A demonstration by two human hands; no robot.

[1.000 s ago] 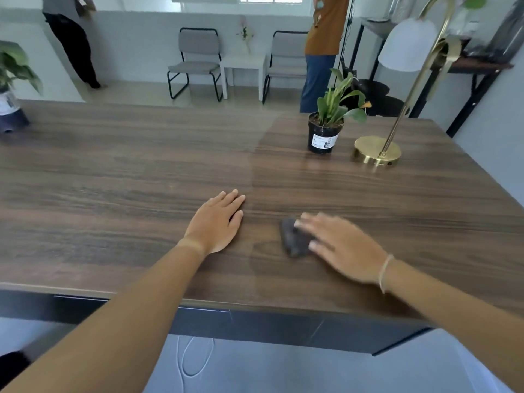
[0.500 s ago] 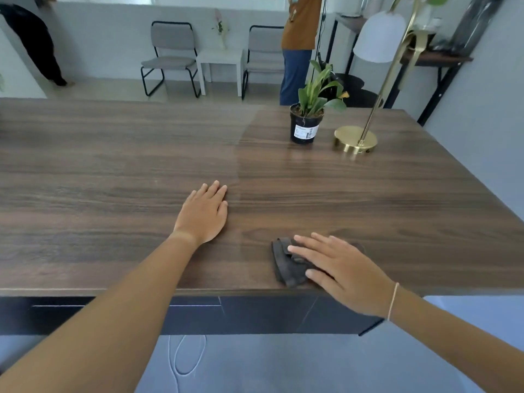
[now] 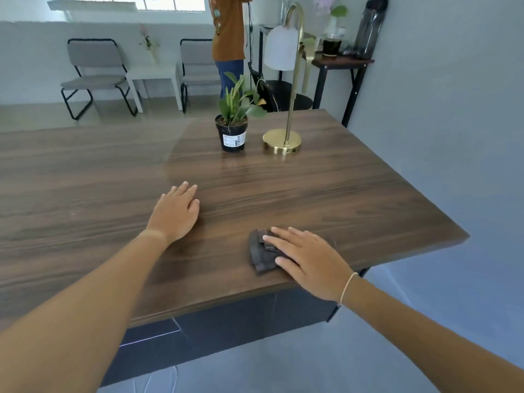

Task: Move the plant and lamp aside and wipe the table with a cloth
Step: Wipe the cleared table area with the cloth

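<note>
A dark grey folded cloth point(image 3: 259, 255) lies near the front edge of the brown wooden table point(image 3: 85, 194). My right hand point(image 3: 307, 258) presses flat on the cloth and covers its right part. My left hand point(image 3: 175, 212) rests flat on the bare wood to the left, holding nothing. Far back on the table stands a small green plant in a black pot point(image 3: 232, 131). Just right of it is a brass lamp point(image 3: 282, 141) with a curved stem and white shade. A damp sheen covers the wood in front of them.
The table's right edge and front corner point(image 3: 465, 236) lie close to my right hand, beside a grey wall. Beyond the table are two grey chairs point(image 3: 93, 75), a white side table point(image 3: 154, 73), a standing person point(image 3: 228, 43) and a dark side table point(image 3: 340, 63) with objects.
My right hand has drawn the cloth back toward the front edge of the table. The view has swung left to right, and my left hand stays flat on the wood.
</note>
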